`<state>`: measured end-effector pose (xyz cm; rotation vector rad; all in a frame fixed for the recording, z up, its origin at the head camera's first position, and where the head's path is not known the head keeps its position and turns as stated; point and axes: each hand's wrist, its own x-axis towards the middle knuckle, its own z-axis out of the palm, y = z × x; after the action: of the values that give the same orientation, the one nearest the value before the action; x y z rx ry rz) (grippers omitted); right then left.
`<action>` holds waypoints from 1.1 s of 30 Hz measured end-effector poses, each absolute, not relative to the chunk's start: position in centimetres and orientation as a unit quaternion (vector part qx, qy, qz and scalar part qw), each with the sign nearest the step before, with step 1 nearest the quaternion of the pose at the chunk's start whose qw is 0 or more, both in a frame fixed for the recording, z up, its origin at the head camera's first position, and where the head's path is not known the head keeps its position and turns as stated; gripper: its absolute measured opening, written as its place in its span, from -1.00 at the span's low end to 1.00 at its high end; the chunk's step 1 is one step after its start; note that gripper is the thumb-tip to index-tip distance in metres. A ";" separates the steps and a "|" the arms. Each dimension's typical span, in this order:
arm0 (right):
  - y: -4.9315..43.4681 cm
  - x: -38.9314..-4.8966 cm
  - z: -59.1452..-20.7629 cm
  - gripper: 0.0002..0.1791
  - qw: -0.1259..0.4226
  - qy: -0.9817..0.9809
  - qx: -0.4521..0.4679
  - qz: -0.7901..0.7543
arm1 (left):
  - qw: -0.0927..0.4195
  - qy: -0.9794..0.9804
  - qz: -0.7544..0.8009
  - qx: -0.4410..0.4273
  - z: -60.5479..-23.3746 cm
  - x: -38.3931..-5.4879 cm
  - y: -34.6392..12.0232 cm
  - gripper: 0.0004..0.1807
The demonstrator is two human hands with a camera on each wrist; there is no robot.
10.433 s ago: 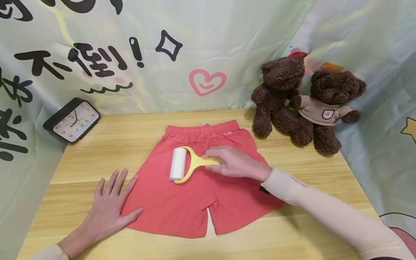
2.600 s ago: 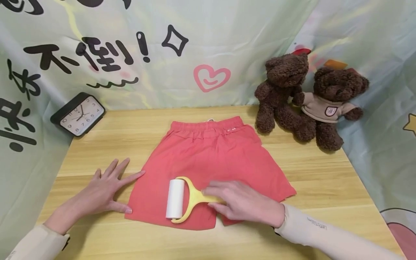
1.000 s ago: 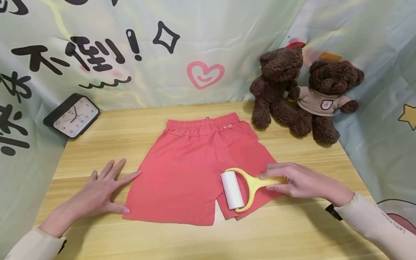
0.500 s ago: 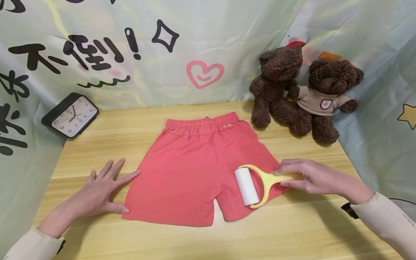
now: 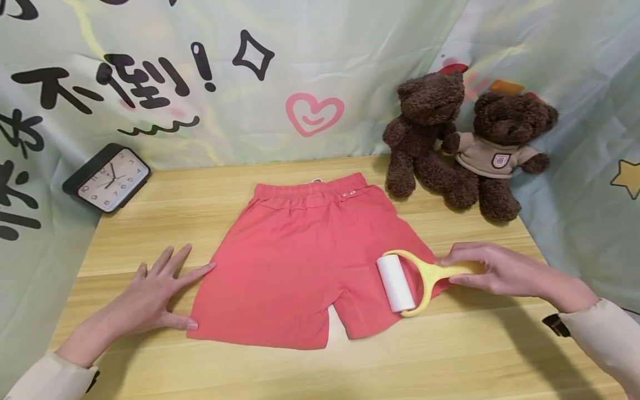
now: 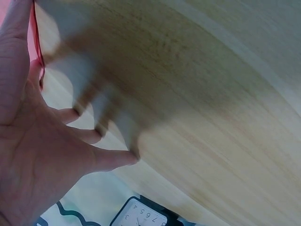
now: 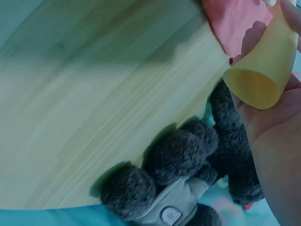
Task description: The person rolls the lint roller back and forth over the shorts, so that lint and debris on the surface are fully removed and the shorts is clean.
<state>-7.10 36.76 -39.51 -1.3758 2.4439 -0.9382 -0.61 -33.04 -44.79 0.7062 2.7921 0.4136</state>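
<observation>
Red shorts [image 5: 290, 266] lie spread flat on the wooden table, waistband toward the back. My right hand [image 5: 505, 270] grips the yellow handle of a lint roller [image 5: 396, 283], whose white roll lies over the right leg of the shorts. The hollow end of the yellow handle [image 7: 263, 70] sticks out of my palm in the right wrist view. My left hand [image 5: 150, 303] is spread with its fingers apart at the left edge of the shorts. Its forefinger and thumb tips touch the cloth, while the other fingertips rest on the wood, as the left wrist view also shows [image 6: 51, 141].
A black-framed clock [image 5: 112, 180] stands at the back left of the table [image 5: 250, 375]. Two brown teddy bears, one bare [image 5: 420, 133] and one in a beige top [image 5: 500, 158], sit at the back right. Printed cloth [image 5: 365, 55] hangs behind and along both sides.
My right hand has carried the lint roller rightward across the right leg, toward its outer edge; earlier it was over the middle and left leg. My left hand stays at the left edge.
</observation>
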 end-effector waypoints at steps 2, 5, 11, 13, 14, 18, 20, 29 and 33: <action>37.3 -7.0 -39.4 -0.35 0.087 0.826 -0.460 -0.312 | 0.116 0.953 0.141 0.242 -44.8 -0.6 -33.1 0.25; 38.3 -6.9 -39.2 -0.34 0.079 0.833 -0.456 -0.304 | 0.113 0.953 0.140 0.246 -44.8 -0.7 -33.1 0.26; 40.5 -6.7 -39.2 -0.32 0.055 0.847 -0.443 -0.289 | 0.106 0.953 0.134 0.251 -44.8 -0.6 -33.2 0.27; 41.3 -6.6 -39.3 -0.32 0.052 0.852 -0.433 -0.288 | 0.106 0.953 0.134 0.251 -44.8 -0.6 -33.2 0.27; 41.7 -6.5 -39.3 -0.33 0.051 0.855 -0.428 -0.288 | 0.107 0.953 0.135 0.251 -44.8 -0.6 -33.2 0.27; 43.0 -5.8 -39.2 -0.35 0.052 0.872 -0.394 -0.285 | 0.109 0.952 0.138 0.249 -44.8 -0.6 -33.1 0.27; 43.5 -5.5 -39.2 -0.36 0.054 0.879 -0.377 -0.285 | 0.110 0.952 0.138 0.249 -44.8 -0.6 -33.1 0.27; 46.1 -4.1 -39.3 -0.38 0.036 0.907 -0.319 -0.272 | 0.097 0.954 0.127 0.255 -44.8 -0.7 -33.2 0.27; 47.6 -3.0 -39.0 -0.47 0.050 0.936 -0.242 -0.253 | 0.087 0.952 0.133 0.260 -45.0 -0.6 -33.1 0.29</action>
<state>-3.04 47.56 -39.03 -0.7361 2.8497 -0.7692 -0.64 -33.12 -45.03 0.7730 2.8365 0.3964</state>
